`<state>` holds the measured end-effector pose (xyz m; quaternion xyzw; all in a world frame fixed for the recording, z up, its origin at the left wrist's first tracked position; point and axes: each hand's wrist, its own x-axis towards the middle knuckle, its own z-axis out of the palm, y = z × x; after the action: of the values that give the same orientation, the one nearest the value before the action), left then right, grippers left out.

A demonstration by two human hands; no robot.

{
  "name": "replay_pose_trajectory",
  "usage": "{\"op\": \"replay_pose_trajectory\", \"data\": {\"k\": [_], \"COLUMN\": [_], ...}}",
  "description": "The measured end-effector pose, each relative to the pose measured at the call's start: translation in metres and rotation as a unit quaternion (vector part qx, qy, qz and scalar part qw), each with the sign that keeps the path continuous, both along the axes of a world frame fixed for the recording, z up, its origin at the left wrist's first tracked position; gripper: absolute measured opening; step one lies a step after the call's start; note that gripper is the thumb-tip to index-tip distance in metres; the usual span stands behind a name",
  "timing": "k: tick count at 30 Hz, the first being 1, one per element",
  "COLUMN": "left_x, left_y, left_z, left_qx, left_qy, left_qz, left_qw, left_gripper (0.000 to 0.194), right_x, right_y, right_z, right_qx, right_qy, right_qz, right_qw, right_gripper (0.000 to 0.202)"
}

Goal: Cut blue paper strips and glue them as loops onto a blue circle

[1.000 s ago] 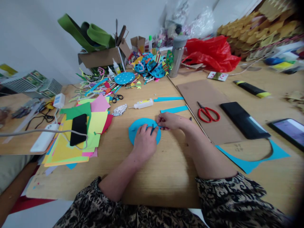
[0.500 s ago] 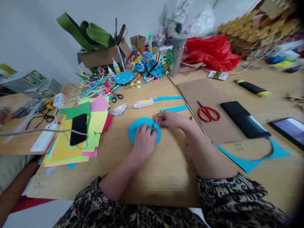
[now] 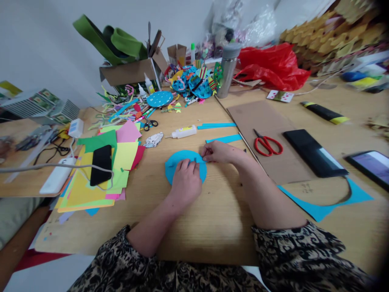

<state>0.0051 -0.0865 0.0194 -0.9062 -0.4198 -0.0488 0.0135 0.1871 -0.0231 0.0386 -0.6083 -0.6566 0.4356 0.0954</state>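
Note:
A round blue paper disc (image 3: pixel 184 155) lies on the wooden table in front of me, with a small raised bit near its left edge. My left hand (image 3: pixel 186 180) rests on top of the disc, its fingers lying over the paper and covering the middle and lower part. At the right rim my right hand (image 3: pixel 212 152) has thumb and fingers pinched together on the disc's edge; the fingertips partly hide what is between them. Just beyond the disc lie a glue bottle (image 3: pixel 184 132) with its nozzle pointing left, and several blue paper strips (image 3: pixel 224 139).
Red-handled scissors (image 3: pixel 267 146) and a black case (image 3: pixel 313 152) lie on brown cardboard (image 3: pixel 261 117) at right. Coloured paper sheets (image 3: pixel 126 156) with a phone (image 3: pixel 101 164) are at left, crossed by a grey cable. A steel flask (image 3: pixel 227 73) stands behind.
The fingers of my left hand have drawn slightly closer together on the disc. My right hand's pinch has shifted a little at the rim. Everything else stays put.

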Motion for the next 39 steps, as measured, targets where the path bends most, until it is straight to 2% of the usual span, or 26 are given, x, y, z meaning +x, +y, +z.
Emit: {"op": "replay_pose_trajectory", "data": {"k": [3,8,14,21,39], "left_x": [0.0003,0.0002,0.0012,0.004,0.0059], "left_y": [0.0001,0.0001,-0.0005,-0.0006,-0.0014], "left_z": [0.0,0.0012,0.0054,-0.0001,-0.0017], "left_qx": [0.0,0.004,0.006,-0.011,-0.019], "left_qy": [0.003,-0.004,0.003,-0.009,0.001], "left_qz": [-0.004,-0.006,-0.008,0.005,0.006], "left_qw": [1.0,1.0,1.0,1.0,1.0], "left_gripper": [0.041,0.04,0.024,0.054,0.053], "right_x": [-0.0012,-0.0012,0.0006,0.0033,0.0002], "right_y": [-0.0002,-0.0002,0.0008,0.0021,0.002], "right_z": [0.0004,-0.0001,-0.0019,-0.0061,-0.002], "right_qx": [-0.011,-0.011,0.005,0.025,0.017], "right_qy": [-0.025,-0.043,-0.062,-0.065,-0.113], "right_qz": [-0.001,0.003,0.02,0.035,0.033], "right_qw": [1.0,0.999,0.998,0.997,0.993], "right_gripper": [0.007,0.007,0.008,0.007,0.009]}}
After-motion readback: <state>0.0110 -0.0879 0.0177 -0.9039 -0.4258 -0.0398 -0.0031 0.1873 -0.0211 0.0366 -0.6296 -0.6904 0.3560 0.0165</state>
